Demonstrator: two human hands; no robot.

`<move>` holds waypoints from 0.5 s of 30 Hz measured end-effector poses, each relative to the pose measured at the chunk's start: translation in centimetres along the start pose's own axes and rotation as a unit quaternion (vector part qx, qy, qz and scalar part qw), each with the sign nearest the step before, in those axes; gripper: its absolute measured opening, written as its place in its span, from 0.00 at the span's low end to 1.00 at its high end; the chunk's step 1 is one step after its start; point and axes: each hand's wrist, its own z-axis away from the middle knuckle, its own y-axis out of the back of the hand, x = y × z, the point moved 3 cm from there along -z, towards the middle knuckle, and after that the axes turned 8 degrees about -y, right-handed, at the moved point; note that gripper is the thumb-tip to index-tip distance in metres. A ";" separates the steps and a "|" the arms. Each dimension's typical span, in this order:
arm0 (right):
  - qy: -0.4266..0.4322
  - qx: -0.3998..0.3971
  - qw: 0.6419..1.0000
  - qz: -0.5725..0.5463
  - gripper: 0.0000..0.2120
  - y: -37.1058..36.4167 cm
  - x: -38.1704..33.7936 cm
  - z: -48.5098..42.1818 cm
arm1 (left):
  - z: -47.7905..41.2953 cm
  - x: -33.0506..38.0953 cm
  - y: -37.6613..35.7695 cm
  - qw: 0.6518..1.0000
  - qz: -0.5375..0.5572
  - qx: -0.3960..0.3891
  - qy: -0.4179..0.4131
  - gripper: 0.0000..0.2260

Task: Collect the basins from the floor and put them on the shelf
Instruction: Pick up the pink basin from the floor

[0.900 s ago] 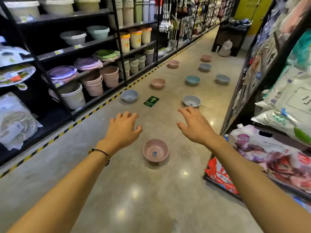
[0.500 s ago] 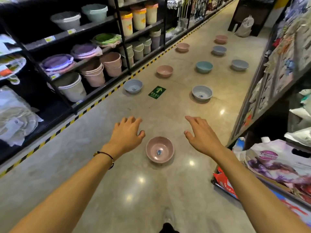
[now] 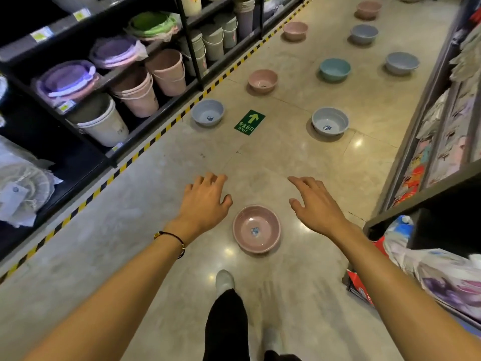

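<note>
Polished shop floor (image 3: 145, 230) runs between stocked shelves, basins dotted along the aisle. Both arms reach forward: the left hand (image 3: 205, 204) and right hand (image 3: 316, 207) hover either side of the nearest pink basin (image 3: 256, 229), fingers spread and holding nothing. Two grey basins (image 3: 207, 112) sit beyond, flanking a green exit sticker (image 3: 249, 122).

Shop aisle: price-tagged shelves (image 3: 86, 19) w/ stacked buckets (image 3: 138, 92), packaged goods (image 3: 442, 142) opp., floor exit sign (image 3: 249, 122).

Glare on glossy floor (image 3: 299, 157), blurred feet.
</note>
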 end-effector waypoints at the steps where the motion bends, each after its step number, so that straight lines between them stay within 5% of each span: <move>1: -0.005 -0.004 1.000 0.000 0.29 -0.4 -0.2 -1.3 | -1.3 -0.7 -0.6 1.000 0.002 -0.010 -0.007 0.24; 15: -0.101 -0.016 0.994 -0.031 0.29 -6.9 1.1 -17.2 | -19.3 -9.0 -8.9 0.995 0.036 -0.070 -0.066 0.26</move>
